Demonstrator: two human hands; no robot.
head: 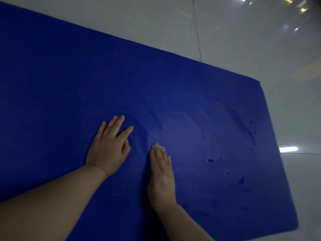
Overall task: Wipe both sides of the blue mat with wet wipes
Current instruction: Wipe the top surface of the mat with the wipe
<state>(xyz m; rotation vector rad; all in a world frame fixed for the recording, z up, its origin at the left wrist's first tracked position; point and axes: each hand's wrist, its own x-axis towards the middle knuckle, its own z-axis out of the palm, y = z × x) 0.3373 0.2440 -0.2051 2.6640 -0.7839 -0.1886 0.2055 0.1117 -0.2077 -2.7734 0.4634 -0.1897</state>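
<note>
The left hand lies flat, fingers spread, pinning the flat blue foam mat on the glossy pale tiled floor. The right hand presses down straight-fingered; a whitish bit at its fingertips may be a wet wipe. Droplets sit rightward; uneven pressure could leave streaks or shift the mat.

L hand flat, fingers spread, palm down. R hand flat, fingers together, straight. Forearms bare.
</note>
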